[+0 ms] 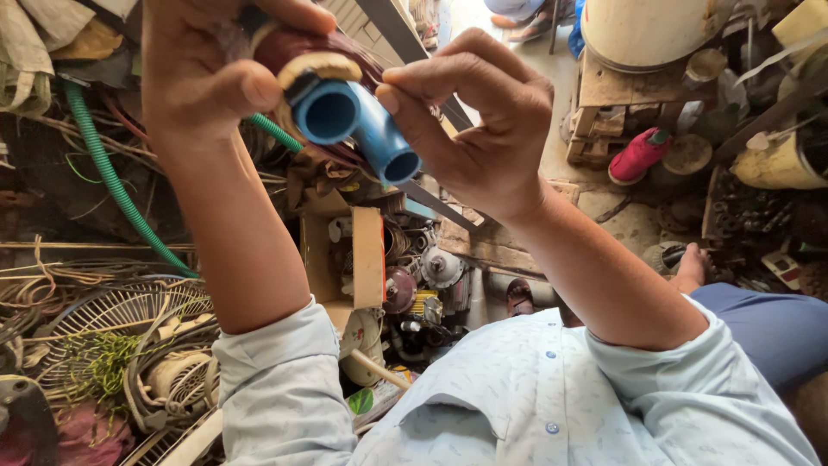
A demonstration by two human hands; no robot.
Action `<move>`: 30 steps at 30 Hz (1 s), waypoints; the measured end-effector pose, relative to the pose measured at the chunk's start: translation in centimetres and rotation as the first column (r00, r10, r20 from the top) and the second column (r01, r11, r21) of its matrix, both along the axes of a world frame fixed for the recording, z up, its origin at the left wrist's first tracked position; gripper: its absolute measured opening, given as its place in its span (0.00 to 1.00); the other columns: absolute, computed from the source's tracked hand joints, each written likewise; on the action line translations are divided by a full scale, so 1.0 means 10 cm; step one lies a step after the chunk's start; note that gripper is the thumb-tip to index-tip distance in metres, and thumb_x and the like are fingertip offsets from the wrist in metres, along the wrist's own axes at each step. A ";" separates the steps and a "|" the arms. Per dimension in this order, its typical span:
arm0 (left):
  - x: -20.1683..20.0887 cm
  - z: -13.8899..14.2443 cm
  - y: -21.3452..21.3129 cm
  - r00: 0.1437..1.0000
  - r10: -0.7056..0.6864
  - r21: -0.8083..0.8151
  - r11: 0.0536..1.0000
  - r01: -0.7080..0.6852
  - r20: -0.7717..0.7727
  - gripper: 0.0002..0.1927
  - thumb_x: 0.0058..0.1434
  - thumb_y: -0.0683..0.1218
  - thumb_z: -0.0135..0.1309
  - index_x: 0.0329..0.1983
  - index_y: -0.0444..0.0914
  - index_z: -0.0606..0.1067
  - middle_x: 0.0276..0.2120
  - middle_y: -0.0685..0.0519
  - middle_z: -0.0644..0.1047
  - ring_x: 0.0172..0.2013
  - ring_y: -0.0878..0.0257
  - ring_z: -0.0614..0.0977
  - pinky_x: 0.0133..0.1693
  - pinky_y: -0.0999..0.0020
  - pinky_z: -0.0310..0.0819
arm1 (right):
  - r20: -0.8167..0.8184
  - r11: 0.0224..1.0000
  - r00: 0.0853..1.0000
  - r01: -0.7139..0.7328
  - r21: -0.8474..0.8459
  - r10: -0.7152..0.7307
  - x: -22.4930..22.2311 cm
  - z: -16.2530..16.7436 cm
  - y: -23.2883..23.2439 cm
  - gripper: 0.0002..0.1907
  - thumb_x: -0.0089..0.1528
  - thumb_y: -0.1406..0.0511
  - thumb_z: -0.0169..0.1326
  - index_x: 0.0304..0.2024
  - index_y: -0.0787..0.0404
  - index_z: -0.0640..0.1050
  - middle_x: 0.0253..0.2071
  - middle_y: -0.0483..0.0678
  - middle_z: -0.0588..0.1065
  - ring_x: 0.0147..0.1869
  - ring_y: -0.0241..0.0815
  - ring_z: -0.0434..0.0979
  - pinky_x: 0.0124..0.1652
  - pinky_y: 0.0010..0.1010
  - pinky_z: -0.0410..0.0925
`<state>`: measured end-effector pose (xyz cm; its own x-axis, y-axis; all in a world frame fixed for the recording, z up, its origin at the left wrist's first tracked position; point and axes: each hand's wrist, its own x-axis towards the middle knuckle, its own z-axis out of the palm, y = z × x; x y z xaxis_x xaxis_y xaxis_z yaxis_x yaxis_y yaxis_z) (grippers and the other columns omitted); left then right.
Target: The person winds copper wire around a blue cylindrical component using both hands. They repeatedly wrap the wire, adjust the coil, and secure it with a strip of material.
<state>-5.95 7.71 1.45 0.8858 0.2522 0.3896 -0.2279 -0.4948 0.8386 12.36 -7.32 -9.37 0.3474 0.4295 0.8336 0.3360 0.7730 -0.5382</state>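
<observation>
Item: blue pipe elbow (pixel 355 121), plastic, 2 open round mouths visible, raised close to the head camera between both hands. Left hand (pixel 203 73) was clenched around a dark reddish wound body (pixel 289 45) with a tan ring (pixel 317 66) at its front, thumb lying across the top and the forefinger curled just left of the nearer blue mouth; the elbow sat touching that ring. Right hand (pixel 483 121) was grasping the elbow from the right, fingertips (pixel 398 93) pinched on its upper side above the farther mouth, remaining fingers folded into the palm. Beneath the fingers, well apart: an open cardboard box (pixel 345 259) with small metal motor parts (pixel 435 272) beside it. Left of the left fingers: a green ribbed hose (pixel 103 168) running down across tangled wires (pixel 52 276), with a wire fan guard (pixel 129 315) lower down. Right of the right fingers: a wooden stool (pixel 621 103) bearing a pale drum (pixel 647 30), and a red shoe (pixel 638 155) beside the stool. Wearer's pale patterned shirt (pixel 517 388) filled the lower edge; both sleeves were pushed up the forearms.
</observation>
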 end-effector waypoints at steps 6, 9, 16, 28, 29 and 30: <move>0.15 0.26 -0.31 1.000 0.011 0.320 0.947 -0.014 0.010 0.31 0.63 0.69 0.60 0.44 0.36 0.80 0.41 0.50 0.78 0.43 0.64 0.81 0.45 0.72 0.73 | 0.269 0.961 0.923 0.267 0.070 -0.276 0.05 0.20 -0.20 0.08 0.63 0.74 0.66 0.43 0.61 0.80 0.38 0.46 0.79 0.39 0.41 0.82 0.36 0.29 0.72; 0.19 0.29 -0.56 0.999 0.041 0.402 0.915 -0.045 0.016 0.31 0.61 0.70 0.59 0.44 0.38 0.81 0.38 0.51 0.78 0.40 0.64 0.81 0.43 0.71 0.74 | 0.327 0.943 0.885 0.319 0.095 -0.332 0.06 0.22 -0.40 0.09 0.62 0.70 0.66 0.43 0.62 0.81 0.38 0.49 0.79 0.40 0.43 0.83 0.36 0.32 0.74; 0.11 0.47 -0.88 0.994 0.017 0.557 0.829 0.045 -0.105 0.34 0.69 0.67 0.49 0.63 0.36 0.72 0.42 0.52 0.81 0.45 0.59 0.82 0.51 0.60 0.69 | 0.320 0.960 0.906 0.246 0.133 -0.277 -0.03 0.18 -0.67 0.09 0.62 0.67 0.65 0.41 0.64 0.79 0.32 0.47 0.75 0.42 0.47 0.85 0.45 0.37 0.78; 0.14 0.70 -1.21 0.964 0.055 0.574 0.812 0.108 -0.260 0.25 0.69 0.52 0.46 0.61 0.30 0.71 0.39 0.45 0.82 0.43 0.52 0.83 0.52 0.53 0.73 | 0.254 0.953 0.918 0.283 0.112 -0.303 -0.04 0.07 -0.76 0.08 0.63 0.66 0.64 0.39 0.64 0.78 0.35 0.49 0.76 0.45 0.50 0.85 0.45 0.36 0.81; 0.14 0.68 -1.22 0.959 0.058 0.568 0.815 0.115 -0.278 0.24 0.68 0.51 0.46 0.60 0.31 0.72 0.37 0.46 0.81 0.41 0.53 0.84 0.52 0.54 0.73 | 0.254 0.951 0.917 0.291 0.102 -0.308 -0.09 0.07 -0.76 0.08 0.63 0.66 0.63 0.40 0.65 0.79 0.35 0.50 0.76 0.46 0.50 0.85 0.46 0.35 0.81; 0.14 0.66 -1.21 0.937 0.081 0.545 0.829 0.126 -0.341 0.23 0.68 0.52 0.46 0.58 0.33 0.72 0.35 0.46 0.81 0.39 0.54 0.83 0.51 0.55 0.74 | 0.248 0.950 0.918 0.296 0.094 -0.311 -0.10 0.09 -0.75 0.08 0.64 0.67 0.62 0.40 0.65 0.79 0.35 0.50 0.76 0.46 0.50 0.85 0.47 0.35 0.81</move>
<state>-4.54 -4.40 8.09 0.9888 0.0653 0.1340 -0.0020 -0.8931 0.4499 11.35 -14.85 -8.52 0.2251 0.2894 0.9304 0.6798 0.6374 -0.3627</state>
